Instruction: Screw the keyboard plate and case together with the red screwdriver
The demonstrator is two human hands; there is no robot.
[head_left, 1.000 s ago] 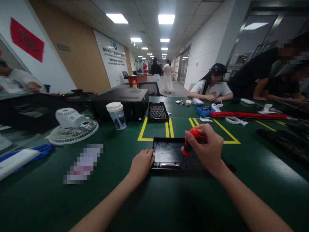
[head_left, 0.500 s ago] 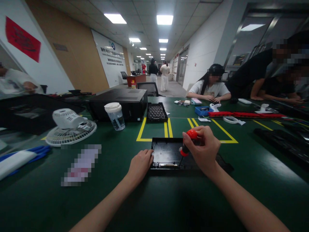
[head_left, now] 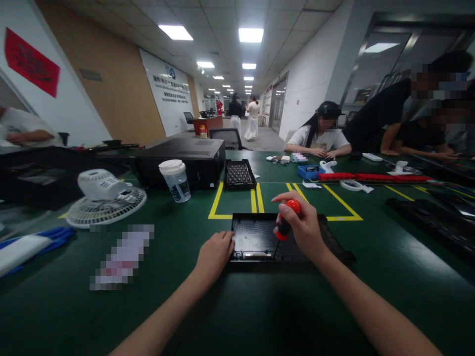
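Observation:
A black plastic panel [head_left: 256,232] with raised edges lies on the green table in front of me. My left hand [head_left: 217,249] grips its left edge, the fingers closed over the rim. In my right hand [head_left: 306,230] is a screwdriver [head_left: 285,226] with a red and black handle, held upright and slightly tilted. Its dark shaft reaches down to the panel's near edge, beside a thin light strip [head_left: 258,255]. The exact contact of the tip is too small to make out. My right index finger is stretched out past the top of the handle.
To the left are a white fan [head_left: 106,198], a lidded cup [head_left: 176,183] and blue gloves [head_left: 40,244]. Behind stand a large black case [head_left: 181,158] and a black tray [head_left: 239,174]. A blue box [head_left: 310,171] lies farther right; a person [head_left: 319,136] sits opposite.
My right hand has turned on the screwdriver handle, and its index finger has stretched out to the left. My left hand and the panel keep their place, with the view shifted slightly.

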